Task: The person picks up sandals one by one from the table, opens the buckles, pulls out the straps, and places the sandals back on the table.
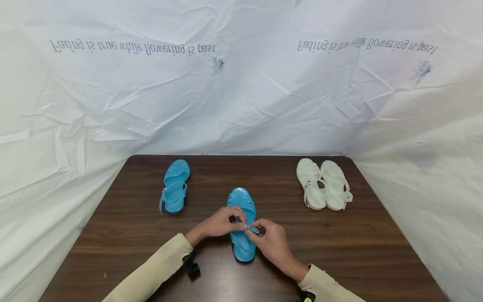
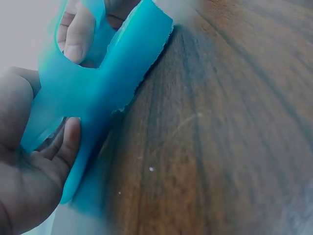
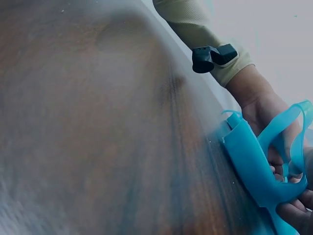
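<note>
Blue jelly sandal point(image 1: 241, 228) flat on counter point(image 1: 339, 251), between both hands. Left hand point(image 1: 220, 222) pinches ankle strap, right hand point(image 1: 272, 242) pinches its buckle end point(image 1: 253, 229), apparently to bring them together. Mate sandal point(image 1: 175, 186) beyond left hand.

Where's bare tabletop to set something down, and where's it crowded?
Free: the far middle strip between the lone blue sandal and the white pair; the near right corner below the white pair; the near left edge beside the left sleeve. Crowded: centre front, where the left hand and right hand grip the second blue sandal.
</note>
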Available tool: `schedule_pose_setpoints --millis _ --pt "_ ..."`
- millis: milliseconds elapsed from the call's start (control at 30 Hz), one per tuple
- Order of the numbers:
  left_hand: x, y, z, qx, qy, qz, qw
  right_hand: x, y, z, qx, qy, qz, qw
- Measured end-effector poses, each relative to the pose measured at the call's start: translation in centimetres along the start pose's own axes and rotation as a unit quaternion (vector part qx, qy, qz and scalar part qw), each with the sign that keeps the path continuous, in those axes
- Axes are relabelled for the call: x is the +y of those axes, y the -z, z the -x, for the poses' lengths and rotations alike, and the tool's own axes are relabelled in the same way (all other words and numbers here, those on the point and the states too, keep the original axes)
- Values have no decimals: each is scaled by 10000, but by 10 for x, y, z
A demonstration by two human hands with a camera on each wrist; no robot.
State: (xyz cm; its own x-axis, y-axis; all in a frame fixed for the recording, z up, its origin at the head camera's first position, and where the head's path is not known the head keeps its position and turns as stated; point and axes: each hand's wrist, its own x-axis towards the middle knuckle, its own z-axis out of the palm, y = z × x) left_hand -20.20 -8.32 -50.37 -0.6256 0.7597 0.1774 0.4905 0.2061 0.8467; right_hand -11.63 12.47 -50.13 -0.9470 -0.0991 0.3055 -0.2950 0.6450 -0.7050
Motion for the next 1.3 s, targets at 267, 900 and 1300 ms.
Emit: schedule_pose_setpoints --millis 267,900,1300 --pt "-2 5 -2 -6 186 -26 9998 2 1 -2 255 101 -75 9996" --pt "-1 3 -1 -99 201 357 9991 3 -1 1 231 146 -234 9994" --pt "-1 6 -2 -206 351 248 9989 3 -4 3 255 -8 -411 9988"
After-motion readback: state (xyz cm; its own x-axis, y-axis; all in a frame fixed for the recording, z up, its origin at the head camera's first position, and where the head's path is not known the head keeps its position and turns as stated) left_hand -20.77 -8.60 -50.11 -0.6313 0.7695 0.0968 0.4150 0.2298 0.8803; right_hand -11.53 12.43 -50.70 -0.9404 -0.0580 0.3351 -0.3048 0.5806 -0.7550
